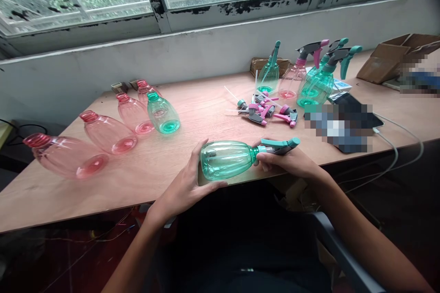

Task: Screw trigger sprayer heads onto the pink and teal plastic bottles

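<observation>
I hold a green see-through spray bottle [227,159] sideways over the near edge of the wooden table [206,114]. My left hand [187,186] cups its base end, fingers curled around it. My right hand [288,161] grips the neck where the teal and grey trigger head [279,145] sits on the bottle.
Several pink bottles without heads [108,132] and a green one [163,113] lie at the left. Loose pink and teal trigger heads [264,112] lie mid-table. Assembled spray bottles [314,80] stand behind them. Cardboard boxes [395,57] and a white cable [398,144] are at the right.
</observation>
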